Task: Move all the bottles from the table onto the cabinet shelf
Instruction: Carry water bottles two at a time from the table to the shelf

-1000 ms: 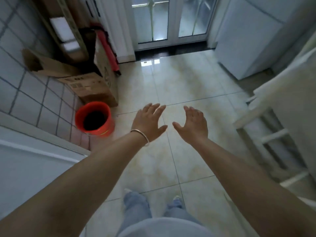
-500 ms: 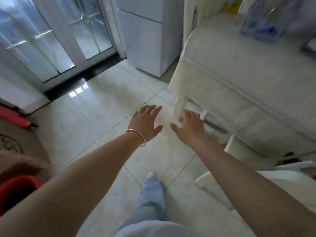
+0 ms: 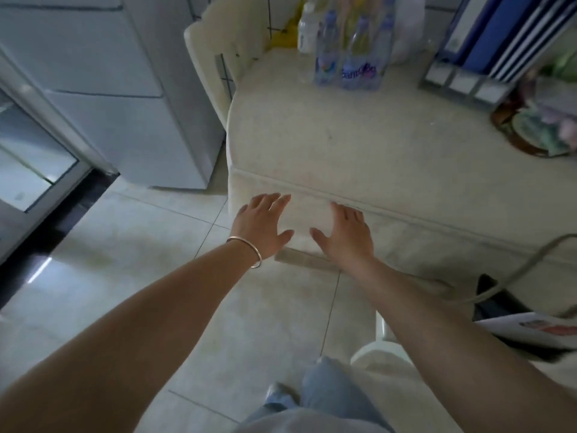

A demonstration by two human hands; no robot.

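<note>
Several clear plastic bottles (image 3: 352, 54) with blue and purple labels stand together at the far side of a table covered in a cream cloth (image 3: 359, 145). A white bottle (image 3: 307, 29) stands just left of them. My left hand (image 3: 260, 225), with a metal bangle on the wrist, and my right hand (image 3: 346, 234) are held out side by side at the table's near edge, palms down, fingers spread, holding nothing. Both are well short of the bottles. No cabinet shelf is in view.
A white chair back (image 3: 215, 57) stands at the table's left end, beside a white fridge (image 3: 134, 89). Blue binders in a grey rack (image 3: 487, 48) and a brown dish of items (image 3: 537, 126) occupy the table's right side. A grey cable (image 3: 515, 276) hangs at the right.
My view has swung right from the floor and glass door to the table, bringing the bottles into sight. Both hands stayed open and now reach the table's near edge.
</note>
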